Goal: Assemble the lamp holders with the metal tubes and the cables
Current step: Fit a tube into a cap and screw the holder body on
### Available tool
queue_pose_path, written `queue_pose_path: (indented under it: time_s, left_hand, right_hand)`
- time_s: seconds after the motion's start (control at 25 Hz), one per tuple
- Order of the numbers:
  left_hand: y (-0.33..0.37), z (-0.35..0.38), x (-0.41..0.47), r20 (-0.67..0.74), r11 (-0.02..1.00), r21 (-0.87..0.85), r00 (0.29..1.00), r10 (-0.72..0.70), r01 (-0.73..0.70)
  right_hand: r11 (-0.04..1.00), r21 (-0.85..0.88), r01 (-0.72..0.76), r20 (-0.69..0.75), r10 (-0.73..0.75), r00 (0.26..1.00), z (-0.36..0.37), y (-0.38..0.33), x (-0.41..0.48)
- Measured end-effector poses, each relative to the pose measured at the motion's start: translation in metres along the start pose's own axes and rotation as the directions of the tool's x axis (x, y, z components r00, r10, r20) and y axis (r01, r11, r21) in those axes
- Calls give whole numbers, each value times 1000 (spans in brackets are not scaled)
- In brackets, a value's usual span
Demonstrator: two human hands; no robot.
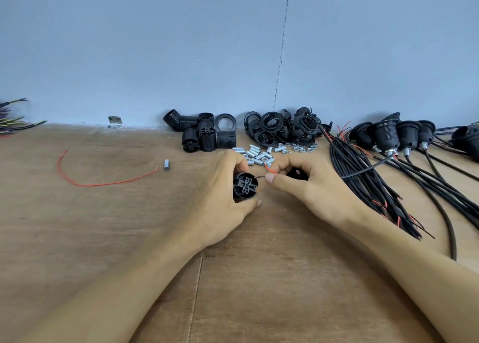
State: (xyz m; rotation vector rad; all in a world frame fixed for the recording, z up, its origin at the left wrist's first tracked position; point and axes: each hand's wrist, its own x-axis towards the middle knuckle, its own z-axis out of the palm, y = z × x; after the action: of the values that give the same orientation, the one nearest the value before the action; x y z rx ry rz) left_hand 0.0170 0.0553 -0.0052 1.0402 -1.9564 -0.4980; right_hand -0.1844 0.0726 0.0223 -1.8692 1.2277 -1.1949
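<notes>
A camera on the person's head is looking forward and down, close above the left hand (pixel 220 195) and right hand (pixel 305 184), over the brown wooden table (pixel 103 226) toward the plain blue wall (pixel 155 44).

Both forearms (pixel 134 272) angle in from below, hands almost meeting. Left grip (pixel 225 187) curls round a lamp holder (pixel 245 185); right grip (pixel 305 184) pinches a red wire (pixel 270 170) between thumb and forefinger.

Centre frame: left hand (pixel 223 195) grips a lamp holder (pixel 245 186); right hand (pixel 308 187), just right of it, pinches a wire end (pixel 270 171). Behind them lie metal tubes (pixel 256 153); further back, holder bodies (pixel 204 135), with rings (pixel 282 127) to their right. Cables (pixel 375 182) lie at right, a loose wire (pixel 103 183) at left.
</notes>
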Motion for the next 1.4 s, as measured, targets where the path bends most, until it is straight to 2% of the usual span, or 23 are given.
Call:
queue_pose_path:
  time_s: [0.28, 0.56, 0.72, 1.16, 1.4]
  left_hand:
    - [1, 1, 0, -30, 999, -51, 999, -20, 18]
    - [5, 0, 0, -35, 999, -53, 999, 10, -12]
    - [4, 1, 0, -42, 999, -47, 999, 16, -18]
    - [2, 1, 1, -48, 999, -8, 998, 48, -48]
    - [1, 2, 2, -56, 996, -11, 995, 84, -84]
  right_hand:
    - [999, 27, -21, -5, 22, 1000, 0, -5, -2]
    - [1000, 11, 25, -7, -25, 1000, 3, -14, -5]
    - [999, -24, 30, -53, -32, 998, 3, -15, -5]
    - [988, -152, 40, -91, -54, 994, 4, -20, -5]
    - [931, -335, 142, -78, -178, 981, 5, -24, -7]
